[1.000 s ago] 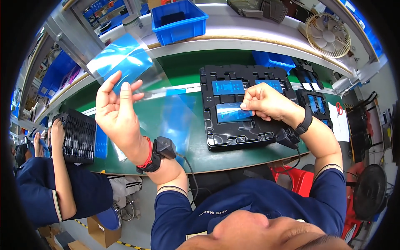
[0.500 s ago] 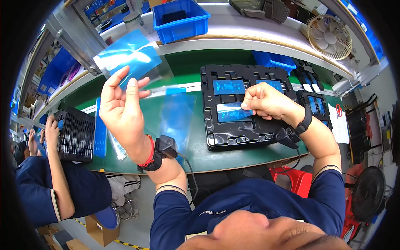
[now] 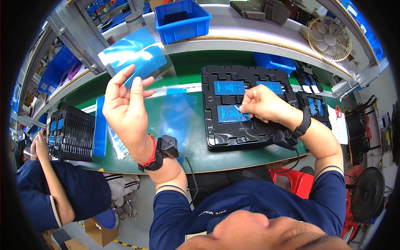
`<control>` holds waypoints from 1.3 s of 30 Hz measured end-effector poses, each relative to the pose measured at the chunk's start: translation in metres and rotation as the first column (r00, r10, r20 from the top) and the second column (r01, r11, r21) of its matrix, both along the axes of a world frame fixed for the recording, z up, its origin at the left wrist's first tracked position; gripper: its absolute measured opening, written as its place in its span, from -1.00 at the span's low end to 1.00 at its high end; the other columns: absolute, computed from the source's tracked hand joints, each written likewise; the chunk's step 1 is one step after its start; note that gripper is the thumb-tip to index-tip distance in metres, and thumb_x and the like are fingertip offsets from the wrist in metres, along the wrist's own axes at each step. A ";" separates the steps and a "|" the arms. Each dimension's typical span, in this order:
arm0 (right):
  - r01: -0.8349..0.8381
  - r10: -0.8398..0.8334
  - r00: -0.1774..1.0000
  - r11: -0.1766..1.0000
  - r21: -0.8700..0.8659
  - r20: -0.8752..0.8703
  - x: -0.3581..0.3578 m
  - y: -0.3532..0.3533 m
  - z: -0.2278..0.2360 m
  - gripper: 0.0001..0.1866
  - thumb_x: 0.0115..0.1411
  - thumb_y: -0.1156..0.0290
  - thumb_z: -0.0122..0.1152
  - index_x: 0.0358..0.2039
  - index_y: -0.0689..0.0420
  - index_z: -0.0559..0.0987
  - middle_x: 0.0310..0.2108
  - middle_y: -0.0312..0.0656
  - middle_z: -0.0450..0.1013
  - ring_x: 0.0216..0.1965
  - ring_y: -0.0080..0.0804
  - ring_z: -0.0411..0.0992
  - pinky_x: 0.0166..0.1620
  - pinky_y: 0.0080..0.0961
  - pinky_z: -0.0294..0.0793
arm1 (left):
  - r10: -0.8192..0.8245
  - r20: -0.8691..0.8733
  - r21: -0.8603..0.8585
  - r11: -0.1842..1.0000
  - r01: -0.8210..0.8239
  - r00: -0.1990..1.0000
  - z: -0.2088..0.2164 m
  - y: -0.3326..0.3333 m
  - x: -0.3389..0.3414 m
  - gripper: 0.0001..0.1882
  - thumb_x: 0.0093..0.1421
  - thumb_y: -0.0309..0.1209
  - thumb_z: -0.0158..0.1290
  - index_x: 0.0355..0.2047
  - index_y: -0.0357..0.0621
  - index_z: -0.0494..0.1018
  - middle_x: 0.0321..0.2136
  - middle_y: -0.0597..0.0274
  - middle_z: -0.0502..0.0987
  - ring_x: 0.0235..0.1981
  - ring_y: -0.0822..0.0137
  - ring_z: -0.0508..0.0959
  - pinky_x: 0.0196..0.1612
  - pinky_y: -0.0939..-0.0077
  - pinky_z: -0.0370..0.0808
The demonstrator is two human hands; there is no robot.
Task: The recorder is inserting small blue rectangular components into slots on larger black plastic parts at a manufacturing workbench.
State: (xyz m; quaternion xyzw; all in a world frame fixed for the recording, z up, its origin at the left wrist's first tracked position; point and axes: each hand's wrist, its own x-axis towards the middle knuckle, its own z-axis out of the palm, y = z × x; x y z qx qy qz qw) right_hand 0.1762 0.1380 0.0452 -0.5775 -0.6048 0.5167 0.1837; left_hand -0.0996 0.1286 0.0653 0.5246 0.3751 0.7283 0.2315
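Note:
My left hand [image 3: 127, 104] is raised with curled fingers and holds a sheet of blue film on a clear backing [image 3: 141, 54] that shines in the light. On the bench, a black plastic tray [image 3: 216, 135] carries several flat blue batteries with printed faces. My right hand [image 3: 262, 102] pinches a thin pale strip, probably film, at the right edge of the near-left battery [image 3: 229, 114]. The fingertips hide that battery's right end. Behind it lies another battery [image 3: 228, 87], and a third blue battery [image 3: 269, 87] sits beyond my right hand.
More blue and clear film [image 3: 171, 116] lies on the green bench [image 3: 196, 160]. A blue bin [image 3: 183, 27] and a fan [image 3: 330, 38] stand on the shelf. Red scissors [image 3: 338, 111] lie at right. A co-worker's hand [image 3: 40, 146] is beside stacked black trays [image 3: 77, 135] at left.
The glossy film over the near-left battery no longer covers its face; my right fingers now pinch at its right edge. My left hand and sheet shifted slightly right. The co-worker's hand moved lower.

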 end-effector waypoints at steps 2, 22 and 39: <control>-0.040 0.033 0.992 0.997 0.060 0.118 -0.007 0.001 0.002 -0.81 0.00 0.43 0.27 -0.59 0.25 0.46 -0.72 -0.17 0.40 -0.82 -0.49 0.28 -0.76 -0.55 0.22 | 0.000 0.003 0.014 1.000 0.000 1.000 0.001 -0.002 -0.004 -0.75 0.16 -0.66 -0.04 -0.12 -0.40 0.37 -0.30 0.10 0.52 -0.37 0.34 0.59 -0.43 0.67 0.52; 0.131 -0.419 0.847 0.762 0.634 0.328 0.153 -0.032 -0.032 -0.67 0.05 0.22 0.26 -0.48 0.28 0.50 -0.67 -0.36 0.34 -0.65 -0.64 0.25 -0.57 -0.63 0.24 | -0.152 -0.054 0.064 0.986 0.155 0.987 -0.003 -0.003 -0.004 -0.76 0.15 -0.60 -0.03 -0.15 -0.28 0.42 -0.40 0.26 0.55 -0.38 0.51 0.57 -0.43 0.71 0.45; 0.041 -0.446 0.726 0.788 0.615 0.523 0.112 -0.052 -0.001 -0.72 -0.03 0.34 0.24 -0.52 0.38 0.56 -0.74 -0.14 0.38 -0.66 -0.53 0.30 -0.55 -0.49 0.25 | -0.176 -0.115 0.062 0.981 0.184 0.978 -0.003 -0.006 0.003 -0.77 0.14 -0.60 -0.03 -0.17 -0.28 0.42 -0.40 0.25 0.55 -0.38 0.49 0.58 -0.43 0.70 0.46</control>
